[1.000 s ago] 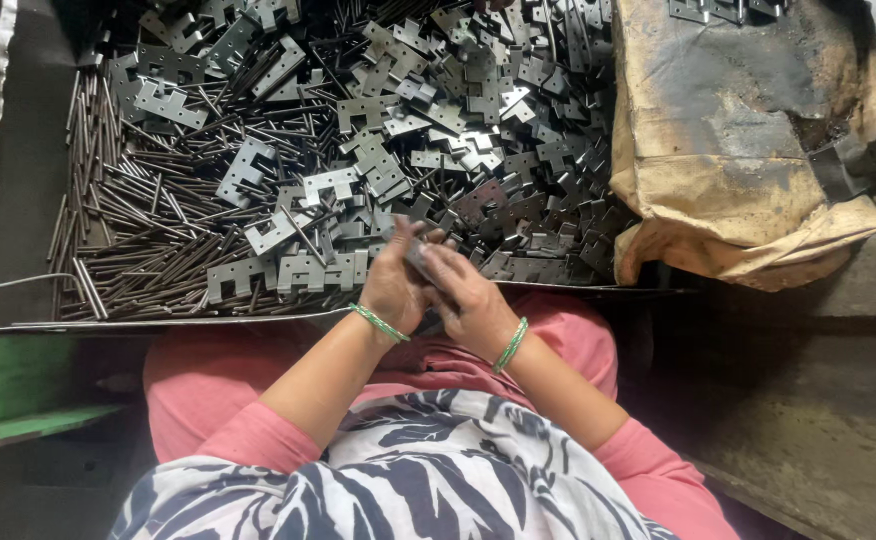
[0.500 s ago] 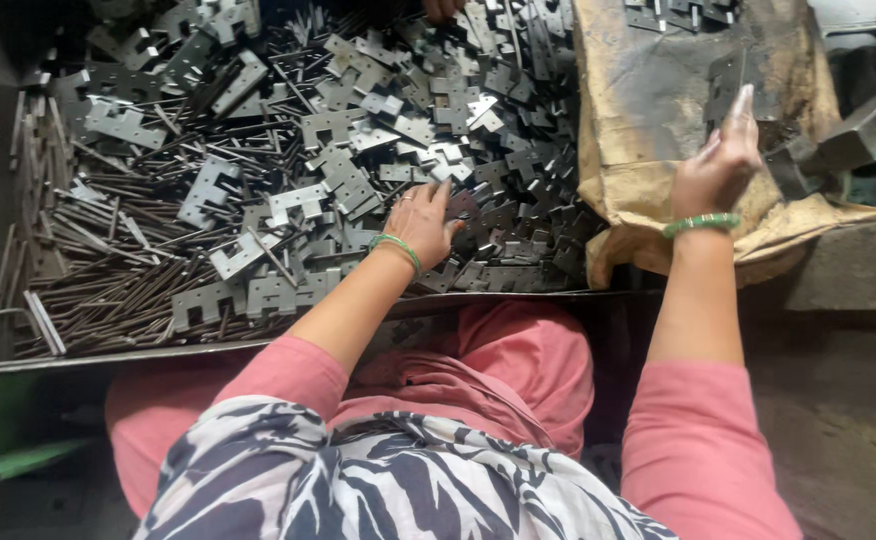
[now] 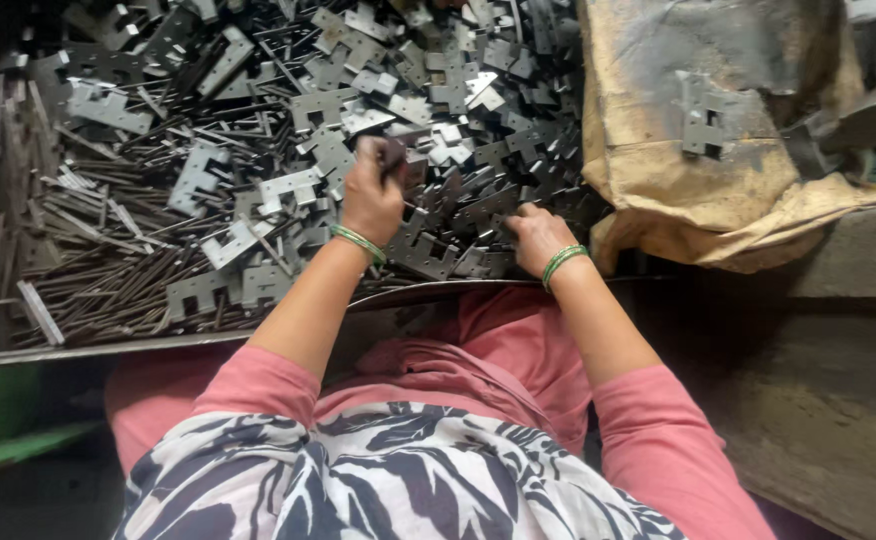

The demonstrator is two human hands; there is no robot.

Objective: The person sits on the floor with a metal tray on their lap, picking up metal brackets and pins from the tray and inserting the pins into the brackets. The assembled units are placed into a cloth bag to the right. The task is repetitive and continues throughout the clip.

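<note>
Head view: left hand (image 3: 371,195) grip pinches a hinge plate (image 3: 394,155) above the pile; right hand (image 3: 538,235) (fingers curled) rests on plates.

One package at upper right

A crumpled, stained tan paper sack (image 3: 718,190) is seen beside the metal pile.

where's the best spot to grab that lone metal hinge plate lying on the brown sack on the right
Probably by its two long outer edges, pinched from above. The hinge plate lies flat and alone on the brown sack, so nothing crowds its sides. Its notched ends look awkward to pinch. The right hand is nearer; the left hand is over the pile of plates.
</note>
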